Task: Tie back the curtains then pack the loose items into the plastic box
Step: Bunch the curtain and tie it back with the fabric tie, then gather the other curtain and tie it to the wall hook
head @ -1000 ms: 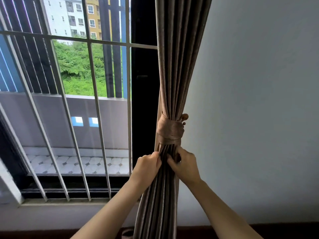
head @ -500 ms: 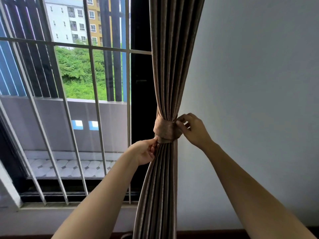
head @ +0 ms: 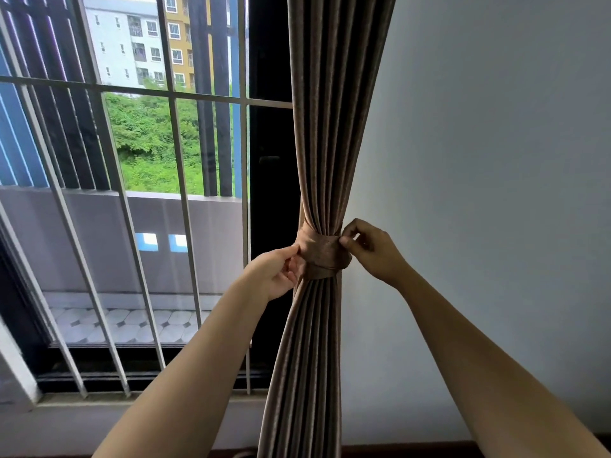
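A brown pleated curtain (head: 334,127) hangs gathered between the window and the wall. A matching fabric tieback (head: 322,254) is wrapped around its narrowest part. My left hand (head: 276,274) pinches the tieback's left edge with thumb and fingers. My right hand (head: 370,247) is at the tieback's right side, fingers curled and pinching at its end. The wall hook there is hidden behind that hand. No plastic box or loose items are in view.
White window bars (head: 175,180) and a dark window frame (head: 269,180) stand left of the curtain. A plain grey wall (head: 496,160) fills the right side. The window sill (head: 132,401) runs below, with dark skirting (head: 413,449) at the bottom.
Both hands rose from the pleats under the tieback to the tieback itself. The right hand covered the hook first; the left hand then came up to the left edge.
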Demonstrator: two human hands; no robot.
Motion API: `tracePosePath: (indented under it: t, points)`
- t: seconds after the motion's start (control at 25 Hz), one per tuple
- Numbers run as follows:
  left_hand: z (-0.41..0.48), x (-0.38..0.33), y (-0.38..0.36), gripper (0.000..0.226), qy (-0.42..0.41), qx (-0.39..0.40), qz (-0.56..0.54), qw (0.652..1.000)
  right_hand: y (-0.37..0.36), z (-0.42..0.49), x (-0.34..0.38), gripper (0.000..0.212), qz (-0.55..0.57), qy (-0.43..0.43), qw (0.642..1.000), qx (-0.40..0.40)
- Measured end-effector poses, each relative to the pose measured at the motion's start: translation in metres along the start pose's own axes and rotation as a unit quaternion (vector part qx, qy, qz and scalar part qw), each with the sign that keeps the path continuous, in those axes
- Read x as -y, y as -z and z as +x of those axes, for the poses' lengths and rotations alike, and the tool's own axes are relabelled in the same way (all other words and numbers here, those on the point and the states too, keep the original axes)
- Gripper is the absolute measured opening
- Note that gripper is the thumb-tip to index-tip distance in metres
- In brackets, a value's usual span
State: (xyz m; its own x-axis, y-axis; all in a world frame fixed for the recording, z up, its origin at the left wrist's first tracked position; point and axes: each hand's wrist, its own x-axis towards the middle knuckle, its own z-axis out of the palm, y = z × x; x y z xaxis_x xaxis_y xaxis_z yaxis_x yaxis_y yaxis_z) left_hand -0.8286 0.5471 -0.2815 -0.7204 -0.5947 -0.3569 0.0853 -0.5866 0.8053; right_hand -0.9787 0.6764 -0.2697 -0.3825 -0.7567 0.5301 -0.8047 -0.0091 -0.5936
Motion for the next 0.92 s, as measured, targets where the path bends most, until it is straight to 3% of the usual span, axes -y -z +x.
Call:
tracePosePath:
  t: [0.16,0.36,0.48,0.6,0.72,0.8,0.92]
  points:
    - [0.003,0.003,0.001,0.019,-0.014,-0.017,-0.024,0.999,-0.001,-0.002,0.001,0.016,0.009,-0.019,1.000,-0.022]
    - [0.004,-0.004,0.006,0.022,-0.147,-0.079,0.098,0.981,-0.002,-0.011,0.018,0.007,0.005,-0.009,0.993,-0.120]
    - [-0.007,-0.017,0.010,0.030,-0.231,-0.086,0.155,0.957,-0.013,-0.027,0.041,0.010,0.006,0.045,0.992,-0.120]
    - [-0.016,-0.030,0.029,0.031,-0.303,-0.115,0.263,0.909,-0.040,-0.038,0.067,0.017,0.024,0.077,0.994,-0.066]
    - [-0.021,-0.048,0.074,0.033,-0.353,-0.175,0.388,0.833,-0.086,-0.029,0.084,0.035,0.002,0.105,0.994,-0.010]
    - [-0.020,-0.066,0.114,0.041,-0.355,-0.231,0.465,0.777,-0.127,-0.013,0.092,0.048,-0.014,0.100,0.994,0.046]
    - [-0.011,-0.090,0.184,0.047,-0.307,-0.248,0.570,0.721,-0.194,0.018,0.104,0.059,-0.033,0.097,0.989,0.109]
